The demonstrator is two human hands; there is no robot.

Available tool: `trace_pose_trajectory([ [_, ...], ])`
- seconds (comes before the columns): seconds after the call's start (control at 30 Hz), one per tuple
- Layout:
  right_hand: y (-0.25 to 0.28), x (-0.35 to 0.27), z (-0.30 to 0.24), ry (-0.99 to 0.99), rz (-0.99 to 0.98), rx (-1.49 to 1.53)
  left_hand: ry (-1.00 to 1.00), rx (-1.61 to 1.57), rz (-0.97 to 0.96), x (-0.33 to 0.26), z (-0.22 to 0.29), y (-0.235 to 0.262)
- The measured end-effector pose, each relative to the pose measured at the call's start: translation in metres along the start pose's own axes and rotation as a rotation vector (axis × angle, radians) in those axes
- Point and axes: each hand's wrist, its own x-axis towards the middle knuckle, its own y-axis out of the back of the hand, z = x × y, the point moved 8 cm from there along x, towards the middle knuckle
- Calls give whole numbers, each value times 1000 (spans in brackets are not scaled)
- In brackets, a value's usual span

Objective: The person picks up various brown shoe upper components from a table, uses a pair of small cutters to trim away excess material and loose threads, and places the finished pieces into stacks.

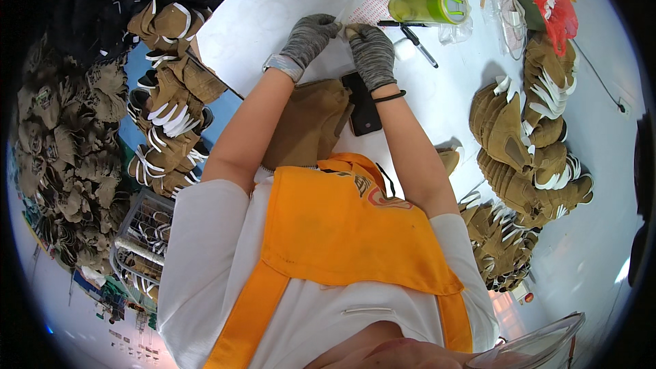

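Glasses (536, 345) sit near right. Over the table's (253, 17) far side, left hand (311, 41) and right hand (371, 56) curl, grip unclear; working steadily, clear of the pens (420, 46), seems wise.

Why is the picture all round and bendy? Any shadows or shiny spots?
Head view: the fisheye lens bends edges and leaves dark corners; head view: shadow on the white table beside the brown stack at right, bright patch near the right rim; left hand and right hand look fairly clear.
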Motion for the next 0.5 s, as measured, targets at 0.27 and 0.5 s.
trace_pose_trajectory([
  [0.27,3,6,-3,-9,-36,-31,-33,20,0,1,-3,-1],
  [0.5,-2,16,6,-111,-120,-50,-68,40,12,3,-4,-3],
])
